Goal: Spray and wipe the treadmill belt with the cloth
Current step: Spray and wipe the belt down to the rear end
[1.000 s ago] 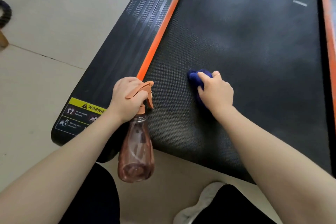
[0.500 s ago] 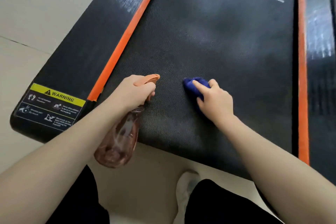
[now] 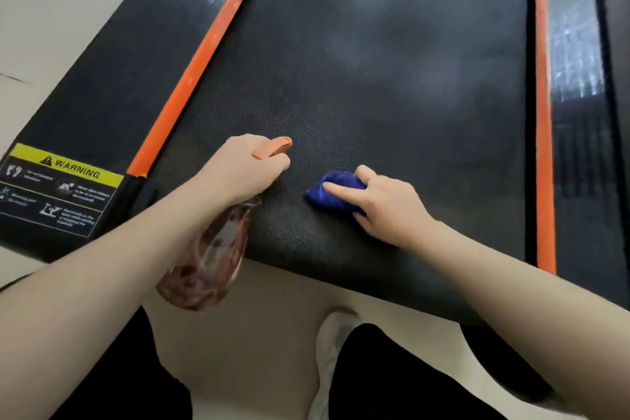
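The treadmill belt [image 3: 392, 78] is matt black with a fine woven grain, hazed grey in patches. The spray bottle [image 3: 208, 259] is glossy translucent brown plastic. The blue cloth [image 3: 332, 196] looks soft and bunched.

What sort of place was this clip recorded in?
Probably a room at home or a small gym: a treadmill with its black belt lies on a pale tiled floor, with a yellow warning sticker on its side rail.

A black, finely dotted treadmill belt [image 3: 392, 78] is edged by orange stripes [image 3: 204, 54]. A deep blue cloth [image 3: 332, 194] is seen at centre; a brownish translucent spray bottle [image 3: 211, 256], orange-capped; lower left, a yellow-and-black warning label [image 3: 58, 187], small print possibly white.
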Demonstrator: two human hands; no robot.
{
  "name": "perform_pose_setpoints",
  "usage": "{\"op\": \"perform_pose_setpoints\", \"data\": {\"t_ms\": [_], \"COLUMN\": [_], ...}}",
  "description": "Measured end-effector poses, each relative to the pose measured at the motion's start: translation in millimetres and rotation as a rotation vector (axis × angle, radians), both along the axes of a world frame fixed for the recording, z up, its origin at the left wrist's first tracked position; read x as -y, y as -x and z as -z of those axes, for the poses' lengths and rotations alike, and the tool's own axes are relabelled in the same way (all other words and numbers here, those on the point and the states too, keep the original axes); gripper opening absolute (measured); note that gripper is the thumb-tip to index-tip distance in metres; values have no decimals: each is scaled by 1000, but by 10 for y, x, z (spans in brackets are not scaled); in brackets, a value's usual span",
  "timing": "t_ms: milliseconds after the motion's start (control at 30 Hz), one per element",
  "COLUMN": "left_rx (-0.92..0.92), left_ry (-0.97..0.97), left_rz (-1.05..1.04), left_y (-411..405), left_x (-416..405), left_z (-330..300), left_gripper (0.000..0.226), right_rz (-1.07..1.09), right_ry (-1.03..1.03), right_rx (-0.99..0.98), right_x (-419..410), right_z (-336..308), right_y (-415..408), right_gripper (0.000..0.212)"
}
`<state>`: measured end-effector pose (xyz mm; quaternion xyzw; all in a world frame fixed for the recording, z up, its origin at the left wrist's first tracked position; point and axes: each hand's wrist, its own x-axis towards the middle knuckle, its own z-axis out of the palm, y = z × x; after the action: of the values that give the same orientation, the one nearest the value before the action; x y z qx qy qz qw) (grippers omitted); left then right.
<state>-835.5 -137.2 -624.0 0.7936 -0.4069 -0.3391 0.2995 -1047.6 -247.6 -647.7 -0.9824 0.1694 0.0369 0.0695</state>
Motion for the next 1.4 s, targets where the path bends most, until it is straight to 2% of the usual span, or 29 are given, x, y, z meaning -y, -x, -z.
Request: {"op": "perform_pose_setpoints", "data": {"t_ms": [33, 67, 100, 200, 233, 300, 433, 500, 567, 667, 733, 800, 933, 1000, 1033, 1100, 1167, 1233, 1267, 1400], "left_rx": [0, -19, -50, -161, -184, -179, -163, -219, -275, -311, -394, -502, -630, -654, -639, -589, -552, -550, -558, -604], "left_ry": [-3, -8, -9, -3, 0, -3, 10, 22, 51, 94, 120, 149, 244, 292, 314, 325, 304, 287, 285, 268], "left_rz": [6, 2, -16, -46, -48, -40, -49, -73, -99, -124, -155, -186, -226, -246, -251, -260, -299, -355, -385, -462], "left_y": [-10, -28, -60, -104, -102, -87, -92, -108, -146, -228, -239, -240, -237, -246, -267, -338, -435, -520, -559, -646], "left_x": [-3, -16, -24, -54, -59, -61, -123, -176, -223, -332, -392, -429, -535, -615, -672, -767, -859, -917, -940, -991], "left_z": [0, 11, 30, 93, 108, 122, 105, 78, 64, 73, 81, 79, 51, 48, 59, 76, 79, 74, 62, 15], "left_gripper": [46, 44, 40, 33, 32, 32, 35, 35, 34, 31, 32, 39, 34, 26, 20, 18, 24, 29, 30, 22], "right_rz": [-70, -35, 130, 835, 919, 832, 425, 349, 414, 689, 667, 487, 4, -97, -72, 132, 427, 574, 536, 86], "right_ry": [40, 73, 80, 49, 46, 69, 41, 54, 93, 47, 62, 66, -31, 4, 16, 71, 33, 23, 38, -78], "right_rx": [-8, -4, -1, 22, 16, -28, -90, -95, -45, 13, 6, 46, 96, 105, 101, 51, 5, 31, 38, -34], "right_x": [14, 90, 201, 434, 414, 184, -295, -267, -200, -168, -224, -383, -771, -707, -646, -505, -436, -524, -609, -945], "right_z": [19, 40, 47, 40, 39, -3, -30, -33, 15, 63, 39, 5, 104, 117, 99, 42, 33, 2, 0, -16], "right_y": [96, 159, 159, 53, 8, -90, -121, -99, -166, -404, -488, -555, -832, -915, -956, -1040, -1170, -1292, -1338, -1432], "right_gripper": [60, 59, 56, 45, 44, 45, 52, 51, 48, 42, 41, 40, 46, 50, 51, 48, 41, 34, 32, 40]}}
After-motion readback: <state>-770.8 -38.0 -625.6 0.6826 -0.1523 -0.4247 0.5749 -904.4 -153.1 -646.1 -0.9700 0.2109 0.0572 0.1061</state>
